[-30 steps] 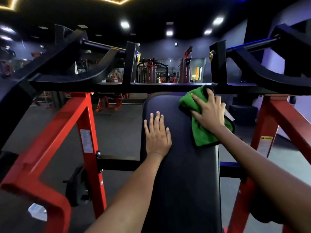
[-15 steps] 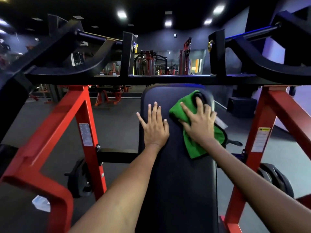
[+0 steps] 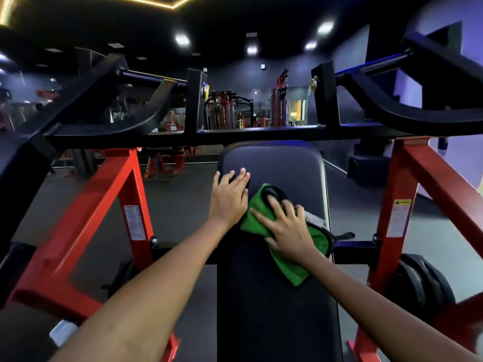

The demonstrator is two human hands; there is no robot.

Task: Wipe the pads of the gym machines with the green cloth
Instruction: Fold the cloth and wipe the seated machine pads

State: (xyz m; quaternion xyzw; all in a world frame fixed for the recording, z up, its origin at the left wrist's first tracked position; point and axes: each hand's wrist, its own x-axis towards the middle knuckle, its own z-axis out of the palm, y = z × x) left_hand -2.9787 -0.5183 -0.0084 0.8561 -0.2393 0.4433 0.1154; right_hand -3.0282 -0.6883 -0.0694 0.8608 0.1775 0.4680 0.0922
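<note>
Forearms reach up a long black pad [image 3: 277, 309]. The right hand [image 3: 288, 228] lies flat, fingers spread, pressing the green cloth [image 3: 290, 267] onto the pad's right half. Just beside it, the left hand [image 3: 229, 195] rests flat and relaxed on the bare pad, grasping nothing. The cloth's lower tail and right edge lie loose; since nothing pinches it, I judge a fast stroke could bunch it or slide it off the edge. Beyond, a black crossbar [image 3: 261, 133] hangs close over the pad's top; a long upward stroke could knock knuckles against it.
</note>
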